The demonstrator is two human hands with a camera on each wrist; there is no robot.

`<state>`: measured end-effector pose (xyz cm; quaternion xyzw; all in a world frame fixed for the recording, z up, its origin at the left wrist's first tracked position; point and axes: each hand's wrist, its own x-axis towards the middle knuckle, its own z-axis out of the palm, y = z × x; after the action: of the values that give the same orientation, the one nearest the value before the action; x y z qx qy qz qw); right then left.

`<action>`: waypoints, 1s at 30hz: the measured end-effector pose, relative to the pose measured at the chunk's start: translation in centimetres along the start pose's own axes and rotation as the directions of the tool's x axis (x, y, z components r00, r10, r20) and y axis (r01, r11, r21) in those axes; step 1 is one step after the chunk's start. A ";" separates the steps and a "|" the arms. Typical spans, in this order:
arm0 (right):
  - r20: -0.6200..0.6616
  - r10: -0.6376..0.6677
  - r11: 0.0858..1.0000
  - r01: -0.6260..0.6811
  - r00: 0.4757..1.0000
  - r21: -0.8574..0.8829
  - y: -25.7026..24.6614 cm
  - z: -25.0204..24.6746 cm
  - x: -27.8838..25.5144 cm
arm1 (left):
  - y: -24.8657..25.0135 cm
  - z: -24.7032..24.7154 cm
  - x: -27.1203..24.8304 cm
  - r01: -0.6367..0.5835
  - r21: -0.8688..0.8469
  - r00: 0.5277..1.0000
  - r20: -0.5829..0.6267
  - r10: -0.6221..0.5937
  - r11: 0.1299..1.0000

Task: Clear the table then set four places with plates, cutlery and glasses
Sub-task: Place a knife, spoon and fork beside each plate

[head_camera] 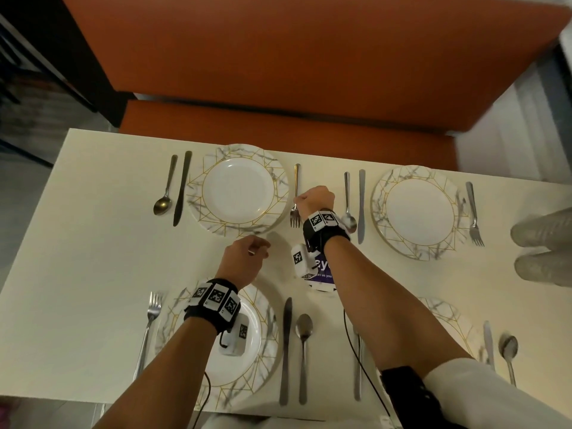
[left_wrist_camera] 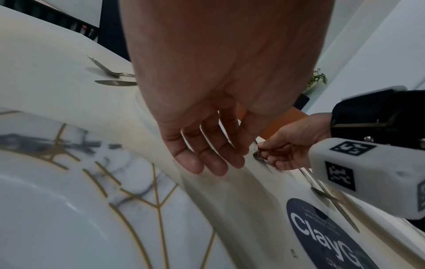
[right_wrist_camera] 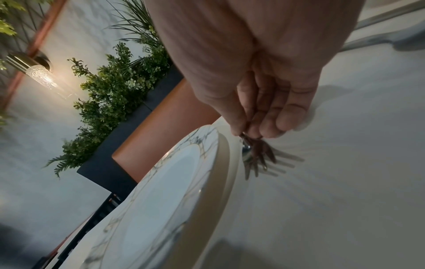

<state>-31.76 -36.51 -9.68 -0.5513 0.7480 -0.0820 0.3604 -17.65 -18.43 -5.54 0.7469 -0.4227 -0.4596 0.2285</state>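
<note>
On the desk: a smooth cream desk [head_camera: 93,243] carries four round plates with grey marble veining and thin gold lines, each flanked by steel cutlery
Right hand: the right hand [head_camera: 315,201] reaches across to the far side, knuckles up, its fingers [right_wrist_camera: 271,116] bunched together and pinching a fork
Held fork: the fork [head_camera: 296,196] is slim, shiny metal; the pinch sits at its neck just above the tines, which point toward the person, the handle running away toward the far edge
Fork's place: it lies just beside the right rim of the far left plate [head_camera: 238,190], tines on or just above the desk; contact cannot be told
Left hand: the left hand [head_camera: 244,261] hovers over bare desk near the front rim of that same plate, fingers [left_wrist_camera: 207,151] loosely bent and slightly apart, holding nothing, well short of the fork
Far left setting: a spoon [head_camera: 164,193] and a dark-looking knife [head_camera: 182,187] lie side by side left of the plate
Far right setting: the far right plate [head_camera: 418,212] has a spoon and knife on its left and a fork on its right
Near settings: the near left plate [head_camera: 266,335] sits under the left forearm, fork on its left, knife and spoon on its right; the near right plate is mostly hidden by the right arm
Sticker: a round dark label [left_wrist_camera: 322,234] with white lettering lies flat mid-desk
Right edge: blurred clear ridged glasses [head_camera: 541,246] lie there
Beyond: an orange upholstered bench [head_camera: 309,57]
</note>
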 end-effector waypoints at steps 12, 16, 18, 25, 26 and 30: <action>-0.013 -0.306 0.925 0.301 0.952 0.234 5.0 -7.8 -6.0 | 5.1 2.4 -0.5 -0.140 0.017 0.990 0.011 0.140 0.990; -0.144 -0.349 0.871 0.378 0.926 0.315 9.0 -12.5 -8.4 | 8.9 5.8 -1.2 -0.229 0.010 0.972 0.047 0.229 0.973; -0.206 -0.314 0.867 0.368 0.927 0.336 11.6 -15.2 -9.4 | 11.1 8.0 -1.9 -0.254 -0.042 0.965 0.055 0.256 0.966; -0.342 -0.201 0.841 0.341 0.918 0.420 21.6 -25.8 -11.2 | 19.8 18.6 -6.0 -0.398 -0.070 0.900 0.166 0.404 0.915; -0.361 -0.187 0.843 0.338 0.914 0.419 23.1 -27.5 -11.2 | 21.2 20.2 -6.6 -0.419 -0.060 0.887 0.185 0.423 0.906; -0.462 -0.179 0.861 0.365 0.869 0.353 28.8 -34.4 -10.6 | 27.2 26.6 -8.3 -0.510 -0.015 0.835 0.229 0.500 0.860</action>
<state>-74.08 -25.69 5.12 -0.5301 0.6827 -0.4105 0.2904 -54.35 -24.83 5.77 0.5571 -0.6384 -0.4546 0.2747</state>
